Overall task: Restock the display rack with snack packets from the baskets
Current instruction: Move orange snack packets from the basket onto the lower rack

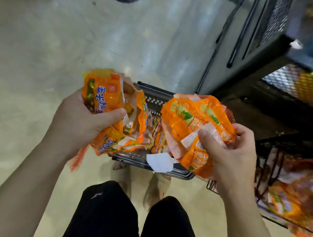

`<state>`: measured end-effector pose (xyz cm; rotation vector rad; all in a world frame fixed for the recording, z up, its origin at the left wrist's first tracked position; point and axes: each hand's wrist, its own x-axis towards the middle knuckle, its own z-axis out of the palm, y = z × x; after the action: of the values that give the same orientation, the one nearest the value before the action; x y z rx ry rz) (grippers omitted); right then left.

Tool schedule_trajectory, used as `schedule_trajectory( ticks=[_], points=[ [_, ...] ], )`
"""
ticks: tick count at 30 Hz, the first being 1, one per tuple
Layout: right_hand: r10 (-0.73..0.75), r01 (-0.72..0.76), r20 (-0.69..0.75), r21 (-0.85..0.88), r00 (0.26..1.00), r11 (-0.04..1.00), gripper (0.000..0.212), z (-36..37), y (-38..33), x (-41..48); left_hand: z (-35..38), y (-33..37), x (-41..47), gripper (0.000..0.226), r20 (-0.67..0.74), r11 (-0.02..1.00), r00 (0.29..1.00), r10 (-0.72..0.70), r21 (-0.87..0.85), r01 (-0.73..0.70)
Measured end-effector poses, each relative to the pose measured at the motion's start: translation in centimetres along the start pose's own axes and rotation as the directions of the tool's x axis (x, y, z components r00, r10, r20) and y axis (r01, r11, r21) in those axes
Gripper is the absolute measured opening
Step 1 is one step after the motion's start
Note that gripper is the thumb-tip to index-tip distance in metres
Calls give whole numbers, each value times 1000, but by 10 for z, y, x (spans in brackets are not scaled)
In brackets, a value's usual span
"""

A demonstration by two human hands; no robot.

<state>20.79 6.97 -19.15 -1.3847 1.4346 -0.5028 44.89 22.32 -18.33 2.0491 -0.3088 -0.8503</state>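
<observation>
Snack packets fill both hands, held above a dark basket (152, 97) that sits on the floor just ahead of the person's feet. The left hand (81, 120) is clamped around a bunch of orange packets (111, 111), thumb pressed across the front of one; that packet carries blue Chinese characters edged in white, a small red square logo near its top, and a green patch down one side. The right hand (231, 155) grips a second bunch of orange packets (193, 128), thumb on a pale sealed edge, with a barcode panel just below the thumb; the print here is too crumpled to read. More of the same orange packets (158, 139) lie inside the basket, between the two hands, and a white paper slip (162, 162) hangs at its near rim. To the right of the basket stands a black wire display rack (281, 150), its lower tier holding blurred orange packets (302, 203); its upper mesh shelf bears yellow and green goods, too blurred to identify. The floor (39, 48) around the basket is pale, glossy and cream-coloured. The person wears black shorts and light sandals.
</observation>
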Motion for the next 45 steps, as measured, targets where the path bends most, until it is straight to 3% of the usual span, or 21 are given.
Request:
schedule_trajectory(
  ticks=[8, 17, 23, 28, 39, 45],
  points=[
    [-113, 143, -140, 228, 984, 963, 53, -51, -109, -92, -80, 101, -81, 26, -40, 984, 985, 167, -54, -169],
    [-250, 286, -139, 423, 958, 860, 62, -93, -164, -104, -90, 146, -143, 27, -163, 970, 959, 231, -39, -240],
    [-300, 281, -38, 479, 953, 832, 70, -143, -161, -102, -56, 163, -205, 22, -255, 973, 943, 212, -38, -229],
    [-316, 256, 62, 450, 947, 856, 59, -193, -147, -115, -18, 168, -257, 26, -325, 988, 937, 128, -40, -149],
    [-314, 219, 138, 461, 939, 860, 58, -240, -116, -165, 7, 150, -352, 31, -344, 990, 932, 113, -43, -136],
    [-280, 207, 118, 423, 953, 882, 61, -259, -76, -210, 15, 123, -377, 35, -257, 993, 961, 102, -28, -113]
  ],
)
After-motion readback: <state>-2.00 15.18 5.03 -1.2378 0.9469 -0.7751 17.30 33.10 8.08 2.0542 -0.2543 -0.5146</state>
